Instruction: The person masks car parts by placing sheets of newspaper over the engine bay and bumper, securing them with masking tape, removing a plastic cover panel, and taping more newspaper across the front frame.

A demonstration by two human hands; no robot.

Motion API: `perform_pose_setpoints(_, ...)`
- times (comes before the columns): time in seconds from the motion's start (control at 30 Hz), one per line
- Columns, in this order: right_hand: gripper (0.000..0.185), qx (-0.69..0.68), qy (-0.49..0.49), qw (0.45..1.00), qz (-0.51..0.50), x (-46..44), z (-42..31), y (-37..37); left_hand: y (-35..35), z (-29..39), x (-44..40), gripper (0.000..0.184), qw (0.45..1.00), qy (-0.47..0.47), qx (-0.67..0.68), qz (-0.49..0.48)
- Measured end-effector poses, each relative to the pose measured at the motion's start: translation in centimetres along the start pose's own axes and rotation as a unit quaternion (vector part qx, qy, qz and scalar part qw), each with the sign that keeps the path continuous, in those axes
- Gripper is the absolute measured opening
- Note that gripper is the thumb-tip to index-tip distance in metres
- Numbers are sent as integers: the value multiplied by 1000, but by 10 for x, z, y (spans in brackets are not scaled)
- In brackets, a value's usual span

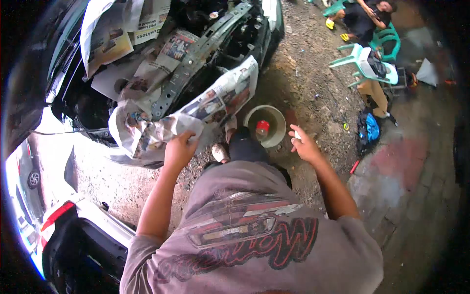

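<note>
My left hand [180,151] is at the lower edge of a crumpled newspaper sheet [183,126] draped over the front of a car. Its fingers are closed on the paper's edge. Out to the right, my right hand [305,146] is raised above the ground, its fingers bent around a small white object [297,134] too small to name. Between my hands, near my feet, stands a pale round bucket [280,122] with a red-and-clear container [262,128] in it. More newspaper [110,46] covers parts of the open engine bay.
A metal crossbar [196,54] spans the car's front. Green and white plastic chairs [364,63] stand at the upper right, where a person [364,22] reclines. A blue-and-black bag [369,128] lies on the ground. Behind me at left is a white car with its rear open [93,235].
</note>
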State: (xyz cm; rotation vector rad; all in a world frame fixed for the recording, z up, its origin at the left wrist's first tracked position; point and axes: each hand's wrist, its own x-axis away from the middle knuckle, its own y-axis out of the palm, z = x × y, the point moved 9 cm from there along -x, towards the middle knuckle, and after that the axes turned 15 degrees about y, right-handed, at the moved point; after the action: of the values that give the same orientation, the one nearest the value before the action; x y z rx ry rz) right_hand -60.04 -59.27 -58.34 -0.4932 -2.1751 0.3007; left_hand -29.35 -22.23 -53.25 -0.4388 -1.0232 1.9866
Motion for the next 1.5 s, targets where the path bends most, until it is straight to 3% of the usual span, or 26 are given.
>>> perform_pose_setpoints(0.07,60,-12,64,998,-15,28,36,-2,1,12,37,32,1000,19,-15,3)
perform_pose_setpoints(0.13,60,19,26,999,8,32,71,-14,18,8,79,34,991,-78,-25,-103)
perform_pose_setpoints(0.23,57,16,107,994,4,38,102,-31,38,6,121,32,995,-66,4,-80)
perform_pose_setpoints(0.37,56,10,71,997,16,33,108,-59,42,31,125,30,995,-67,11,-71)
perform_pose_setpoints(0.47,55,-17,30,999,20,38,116,-85,57,53,105,31,995,-67,4,-73)
perform_pose_setpoints(0.57,55,-30,13,999,-7,45,143,-117,75,96,55,34,989,-46,-40,-133)
perform_pose_setpoints(0.67,55,-25,-10,1000,-9,49,200,-164,101,145,-2,34,995,15,-60,-82)
perform_pose_setpoints(0.73,55,-115,26,991,-57,42,258,-202,136,175,-37,34,995,-10,-62,-76)
perform_pose_setpoints(0.8,55,41,-5,999,-4,31,301,-255,178,227,-77,35,994,-10,-63,-88)
perform_pose_setpoints(0.83,55,46,-14,999,-8,25,304,-285,196,262,-93,39,992,-24,-48,-115)
perform_pose_setpoints(0.87,57,-13,28,999,-18,34,317,-308,229,281,-104,39,994,-11,-33,-102)
perform_pose_setpoints(0.9,60,-72,66,995,-27,38,324,-330,254,311,-113,39,988,-29,-39,-148)
perform_pose_setpoints(0.97,62,-89,55,994,-11,32,302,-380,288,388,-132,40,971,55,-13,-232)
perform_pose_setpoints(1.1,67,-101,-13,995,-2,-2,233,-443,298,440,-162,36,963,67,6,-262)
perform_pose_setpoints(1.17,66,-112,-57,992,-13,-13,176,-452,276,429,-186,37,975,31,-29,-220)
perform_pose_setpoints(1.2,66,-108,-59,992,-21,-15,145,-451,292,392,-197,39,975,25,-69,-210)
perform_pose_setpoints(1.27,60,-57,-88,993,-57,-18,84,-441,249,394,-212,35,990,15,-70,-124)
perform_pose_setpoints(1.4,51,-7,-178,975,-135,-17,-15,-432,230,359,-232,34,995,-62,-44,-71)
perform_pose_setpoints(1.5,41,202,-209,937,-193,12,-109,-433,233,336,-258,35,994,-83,-39,-64)
